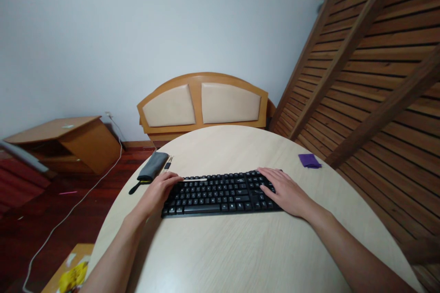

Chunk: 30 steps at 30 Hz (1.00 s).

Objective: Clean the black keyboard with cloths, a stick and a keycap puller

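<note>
A black keyboard [213,194] lies flat on the pale round table [220,247]. My left hand [160,192] is at its upper left corner, fingers pinched on a thin white stick that looks like a cotton swab [197,179]. The stick points right, along the top rows of keys. On the number pad end rests my right hand [283,190], its fingers stretched out flat and the thumb apart. Beyond the left hand are a grey pouch [153,166] with a black strap and a small black item [167,165] with thin pale sticks.
A folded purple cloth [309,160] lies at the table's right. Behind stands a wooden headboard [197,100], with slatted wood [371,68] leaning on the right. At left are a low wooden cabinet [99,146], a white cable [77,204] and a yellow bag [73,277].
</note>
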Motion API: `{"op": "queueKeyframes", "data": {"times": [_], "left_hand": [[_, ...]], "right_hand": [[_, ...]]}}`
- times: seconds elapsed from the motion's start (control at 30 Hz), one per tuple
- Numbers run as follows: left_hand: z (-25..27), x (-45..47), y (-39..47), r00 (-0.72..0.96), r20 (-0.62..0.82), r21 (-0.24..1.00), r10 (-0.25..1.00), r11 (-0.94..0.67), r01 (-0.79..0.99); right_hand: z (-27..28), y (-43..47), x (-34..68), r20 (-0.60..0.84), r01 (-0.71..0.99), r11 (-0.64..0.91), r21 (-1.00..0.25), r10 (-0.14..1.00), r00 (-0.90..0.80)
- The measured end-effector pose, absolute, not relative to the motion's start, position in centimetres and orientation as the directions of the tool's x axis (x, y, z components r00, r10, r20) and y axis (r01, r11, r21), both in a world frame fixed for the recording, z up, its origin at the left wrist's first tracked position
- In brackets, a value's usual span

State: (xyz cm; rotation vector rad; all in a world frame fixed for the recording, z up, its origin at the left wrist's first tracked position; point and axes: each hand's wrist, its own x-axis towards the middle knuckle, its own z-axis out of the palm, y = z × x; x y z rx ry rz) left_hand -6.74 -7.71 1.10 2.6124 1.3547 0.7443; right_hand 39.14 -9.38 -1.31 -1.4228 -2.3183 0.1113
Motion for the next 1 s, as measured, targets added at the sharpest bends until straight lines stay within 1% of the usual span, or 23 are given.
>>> {"op": "queueKeyframes", "data": {"times": [0.23, 0.47, 0.6, 0.87, 1.0], "left_hand": [[0.8, -7.3, -7.6, 0.471, 0.371, 0.303, 0.801, -0.583, 0.754], [1.9, -8.4, -7.8, 0.459, 0.369, 0.255, 0.808, -0.563, 0.787], [1.7, -9.6, -7.7, 0.441, 0.378, 0.268, 0.814, -0.552, 0.789], [1.3, -12.0, -7.3, 0.426, 0.374, 0.273, 0.824, -0.537, 0.798], [1.6, -12.7, -7.5, 0.411, 0.372, 0.295, 0.832, -0.526, 0.798]], "right_hand": [[-1.0, -9.0, 41.3, 0.249, 0.861, 0.417, -0.291, 0.902, -0.353], [-1.2, -8.5, 42.7, 0.275, 0.857, 0.41, -0.312, 0.903, -0.331], [-1.5, -8.3, 43.3, 0.296, 0.848, 0.417, -0.327, 0.897, -0.327], [-1.6, -8.2, 44.1, 0.287, 0.848, 0.403, -0.345, 0.905, -0.313], [-1.6, -8.2, 44.4, 0.293, 0.849, 0.401, -0.343, 0.905, -0.309]]}}
